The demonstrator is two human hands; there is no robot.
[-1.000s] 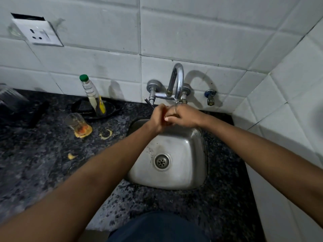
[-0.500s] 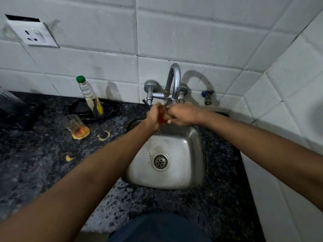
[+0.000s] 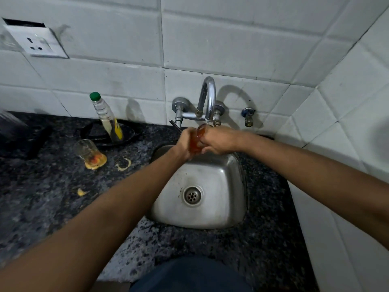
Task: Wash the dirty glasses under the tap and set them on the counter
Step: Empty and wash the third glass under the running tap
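In the head view, both hands meet over the back edge of the sink [image 3: 210,216], directly under the spout of the tap [image 3: 208,95]. The left hand [image 3: 184,144] and the right hand [image 3: 219,142] are both wrapped around one glass [image 3: 196,140], the left on its left side, the right on its right side, fingers closed on it. The glass shows amber-red between the hands. Its long axis is tilted from upright, the open mouth pointing up and slightly right toward the spout, the base down toward the basin. A thin stream of water drops from the spout to the rim of the glass.

A second glass [image 3: 87,152] stands on the dark speckled counter [image 3: 42,197], well to the left of the sink. It is upright but appears to lean slightly, mouth up, with orange residue in its bottom and a yellowish puddle around its base. That makes two glasses in view: one held, one on the counter.

Near the second glass lie two yellow spill marks: a ring [image 3: 124,164] just to its right and a smear [image 3: 82,192] nearer the person. One bottle [image 3: 107,121] with a green cap stands in a black dish [image 3: 94,133] behind the glass, leaning against the tiled wall. One socket [image 3: 35,42] sits on the wall at upper left. One small valve [image 3: 248,116] is on the wall right of the tap.
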